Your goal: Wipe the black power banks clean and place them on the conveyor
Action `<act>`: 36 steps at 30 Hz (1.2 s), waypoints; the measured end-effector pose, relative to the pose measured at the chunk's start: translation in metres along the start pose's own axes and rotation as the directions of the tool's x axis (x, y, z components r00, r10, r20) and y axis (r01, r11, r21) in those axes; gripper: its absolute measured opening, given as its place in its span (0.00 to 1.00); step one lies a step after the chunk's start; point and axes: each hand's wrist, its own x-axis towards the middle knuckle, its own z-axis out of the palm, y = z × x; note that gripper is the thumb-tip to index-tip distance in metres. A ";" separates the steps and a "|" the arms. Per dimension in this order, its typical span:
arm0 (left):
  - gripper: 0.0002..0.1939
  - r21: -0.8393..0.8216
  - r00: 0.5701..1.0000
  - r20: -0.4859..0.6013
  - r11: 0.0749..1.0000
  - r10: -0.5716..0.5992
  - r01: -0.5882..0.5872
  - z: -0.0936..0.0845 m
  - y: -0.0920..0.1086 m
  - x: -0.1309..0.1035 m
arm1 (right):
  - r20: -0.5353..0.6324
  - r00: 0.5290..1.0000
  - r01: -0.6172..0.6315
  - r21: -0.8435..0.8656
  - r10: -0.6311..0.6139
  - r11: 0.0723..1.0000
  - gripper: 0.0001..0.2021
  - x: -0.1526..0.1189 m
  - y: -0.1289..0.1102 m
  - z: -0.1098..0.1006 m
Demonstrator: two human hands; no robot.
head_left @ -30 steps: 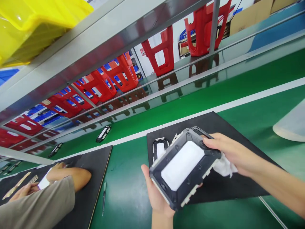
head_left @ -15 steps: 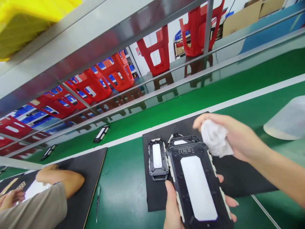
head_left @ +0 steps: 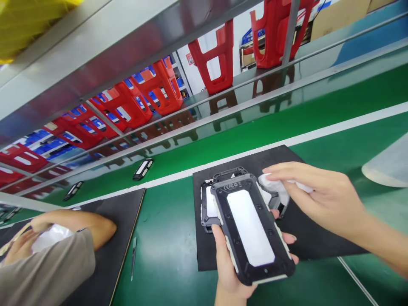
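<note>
A black device (head_left: 251, 229) with a white panel and pale side strips is held in my left hand (head_left: 228, 259), tilted, its printed end pointing away from me. My right hand (head_left: 321, 195) pinches a crumpled white cloth (head_left: 276, 185) close to the device's upper right corner. Beneath and behind the held device, a second similar device (head_left: 208, 204) lies on a black mat (head_left: 318, 233), partly covered. Another one, mostly hidden, shows its end between the held device and the cloth.
Tweezers (head_left: 133, 259) lie on the green table left of the mat. At the left, a person's arm (head_left: 95, 229) rests over another black mat (head_left: 127, 221). Similar devices (head_left: 143, 169) sit on the green belt. Red racks stand behind; a metal shelf beam (head_left: 127, 55) crosses overhead.
The held device has moved up and left and looks less close. My right hand has turned, bringing the cloth down to the device's edge. The co-worker's hands have shifted, and the view has moved slightly.
</note>
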 end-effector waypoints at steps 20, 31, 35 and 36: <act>0.37 -0.185 0.939 -0.343 0.981 -0.003 -0.065 0.018 0.013 0.009 | 0.211 0.852 0.369 0.407 -0.479 0.836 0.13 -0.023 -0.044 0.015; 0.29 0.017 0.843 -0.490 0.969 0.222 -0.245 0.022 0.025 0.014 | 0.209 0.969 -0.167 0.165 0.131 0.972 0.11 -0.052 -0.037 0.015; 0.33 0.085 0.807 -0.551 0.977 0.211 -0.197 0.021 0.017 0.014 | 0.227 0.967 -0.125 0.018 0.117 0.992 0.24 -0.053 -0.040 0.033; 0.37 0.122 0.798 -0.550 0.969 0.247 -0.215 0.021 0.015 0.014 | 0.231 0.966 -0.117 -0.003 0.114 0.993 0.24 -0.055 -0.040 0.035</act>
